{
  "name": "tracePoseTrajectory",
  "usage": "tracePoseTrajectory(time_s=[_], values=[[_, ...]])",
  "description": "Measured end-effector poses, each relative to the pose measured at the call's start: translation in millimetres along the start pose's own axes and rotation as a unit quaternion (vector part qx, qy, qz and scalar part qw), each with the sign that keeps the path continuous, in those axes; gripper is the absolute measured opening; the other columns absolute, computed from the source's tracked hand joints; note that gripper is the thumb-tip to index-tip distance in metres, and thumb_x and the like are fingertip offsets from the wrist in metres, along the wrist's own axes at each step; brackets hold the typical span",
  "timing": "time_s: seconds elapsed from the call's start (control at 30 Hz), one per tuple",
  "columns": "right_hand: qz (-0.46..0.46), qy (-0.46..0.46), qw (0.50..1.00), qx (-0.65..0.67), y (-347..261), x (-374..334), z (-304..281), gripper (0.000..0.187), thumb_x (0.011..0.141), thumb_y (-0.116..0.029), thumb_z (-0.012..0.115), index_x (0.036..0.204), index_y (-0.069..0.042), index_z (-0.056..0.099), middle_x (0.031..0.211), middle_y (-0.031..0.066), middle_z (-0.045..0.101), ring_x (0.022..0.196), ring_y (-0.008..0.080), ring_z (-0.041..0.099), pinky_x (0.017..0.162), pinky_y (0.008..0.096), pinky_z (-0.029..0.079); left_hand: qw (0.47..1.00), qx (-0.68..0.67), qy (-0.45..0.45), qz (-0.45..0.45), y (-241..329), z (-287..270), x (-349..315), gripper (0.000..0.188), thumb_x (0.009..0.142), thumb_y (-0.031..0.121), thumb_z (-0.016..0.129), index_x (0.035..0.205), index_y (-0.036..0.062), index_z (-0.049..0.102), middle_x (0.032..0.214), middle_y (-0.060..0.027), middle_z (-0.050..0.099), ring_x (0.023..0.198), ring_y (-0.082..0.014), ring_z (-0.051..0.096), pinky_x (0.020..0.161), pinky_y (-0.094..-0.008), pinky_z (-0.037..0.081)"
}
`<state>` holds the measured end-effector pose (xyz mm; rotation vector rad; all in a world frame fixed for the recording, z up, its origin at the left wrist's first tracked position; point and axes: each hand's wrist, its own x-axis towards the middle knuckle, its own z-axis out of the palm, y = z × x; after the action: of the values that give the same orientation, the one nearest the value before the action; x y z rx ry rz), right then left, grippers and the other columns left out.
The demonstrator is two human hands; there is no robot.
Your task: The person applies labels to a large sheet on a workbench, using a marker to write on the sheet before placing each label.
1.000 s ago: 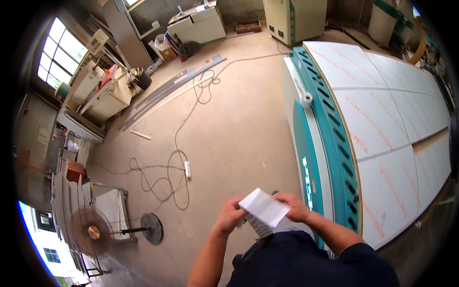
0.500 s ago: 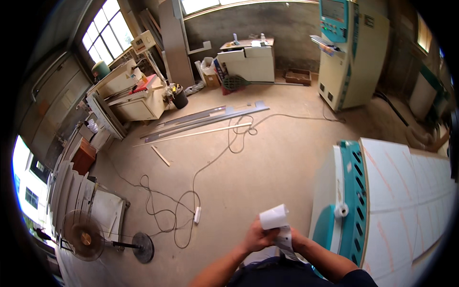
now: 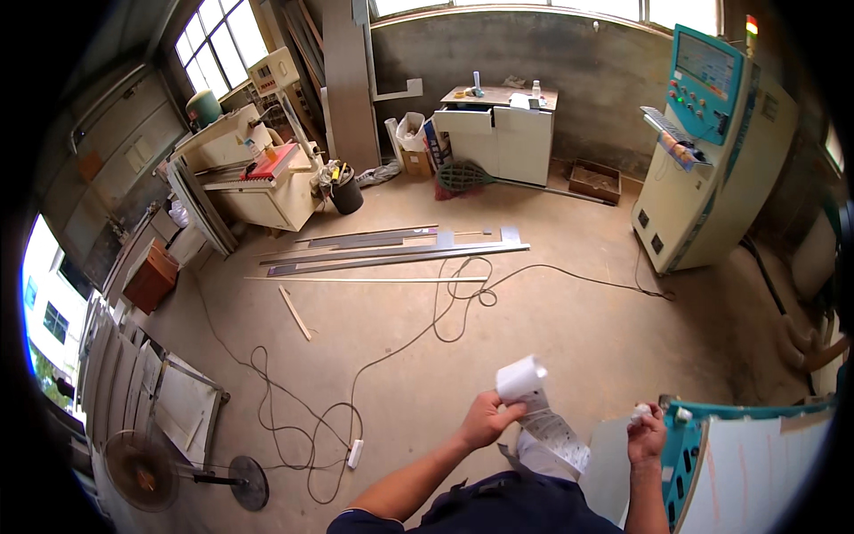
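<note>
My left hand (image 3: 488, 421) is closed on a white roll of printed paper (image 3: 522, 377), perhaps labels, holding it by its edge in front of my body. From the roll a loose printed strip (image 3: 560, 440) hangs down toward my lower right. Off to the right, beside the teal machine edge (image 3: 683, 458), my right hand (image 3: 648, 440) is raised with fingers bent. Between its fingertips sits a small white piece (image 3: 640, 412), apparently paper, too small to make out well.
A control cabinet (image 3: 689, 191) with screen and keyboard stands at the far right. Long strips (image 3: 400, 259) lie on the floor, near a looping cable (image 3: 405, 345) with a power strip (image 3: 355, 454). A pedestal fan (image 3: 140, 470) is at the lower left, a white desk (image 3: 520, 142) by the back wall.
My right hand has moved away from the roll, out to the right, with a small white piece in its fingers. The paper strip now hangs longer and more exposed. My view has shifted right.
</note>
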<state>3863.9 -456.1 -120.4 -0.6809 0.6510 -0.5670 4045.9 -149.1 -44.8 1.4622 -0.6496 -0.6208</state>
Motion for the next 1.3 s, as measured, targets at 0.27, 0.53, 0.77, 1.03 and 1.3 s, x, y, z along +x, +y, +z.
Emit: tracePoseTrajectory(time_s=[0.27,0.53,0.77,1.03,1.3], values=[[0.112,0.005,0.993,0.042,55,216,169,0.032,0.091,-0.042,0.046,0.092,-0.013,0.058,0.06,0.0047,0.052,0.052,0.0144,0.043,0.048,0.0284,0.035,0.889,-0.244,0.378,-0.082,-45,-159,116,0.024,0.081,0.008,0.059,0.099,-0.0065,0.063,0.091,-0.0074,0.066,0.084,-0.0166,0.062,0.081,-0.028,0.047],[0.224,-0.236,0.931,-0.163,105,393,421,0.052,0.093,-0.058,0.035,0.078,-0.011,0.054,0.06,0.0077,0.055,0.042,0.0139,0.04,0.041,0.0255,0.032,0.725,-0.297,0.621,0.029,-52,-307,167,0.028,0.077,0.0,0.053,0.104,-0.005,0.058,0.098,-0.0101,0.063,0.093,-0.0217,0.06,0.085,-0.0323,0.047],[0.357,-0.209,0.904,-0.112,229,502,528,0.034,0.082,-0.01,0.056,0.115,-0.006,0.049,0.104,0.0136,0.058,0.087,0.0261,0.06,0.077,0.0422,0.05,0.662,-0.339,0.667,0.03,-97,-454,280,0.024,0.077,0.001,0.053,0.099,-0.0046,0.058,0.094,-0.0098,0.062,0.09,-0.0212,0.06,0.08,-0.0324,0.047],[0.082,-0.332,0.926,-0.159,228,580,769,0.041,0.088,-0.023,0.059,0.124,-0.007,0.045,0.111,0.0114,0.059,0.083,0.0259,0.066,0.071,0.0366,0.056,0.755,-0.215,0.618,0.038,-39,-641,415,0.029,0.077,0.0,0.051,0.103,-0.0062,0.058,0.097,-0.0104,0.063,0.092,-0.0212,0.06,0.084,-0.0322,0.046],[-0.532,-0.466,0.702,-0.084,212,680,1007,0.068,0.092,-0.051,0.044,0.139,-0.006,0.023,0.108,0.0261,0.055,0.081,0.024,0.061,0.066,0.0338,0.054,0.741,-0.157,0.652,0.041,-42,-765,515,0.027,0.076,0.002,0.052,0.101,-0.0063,0.06,0.094,-0.0079,0.063,0.088,-0.018,0.059,0.08,-0.0284,0.044]])
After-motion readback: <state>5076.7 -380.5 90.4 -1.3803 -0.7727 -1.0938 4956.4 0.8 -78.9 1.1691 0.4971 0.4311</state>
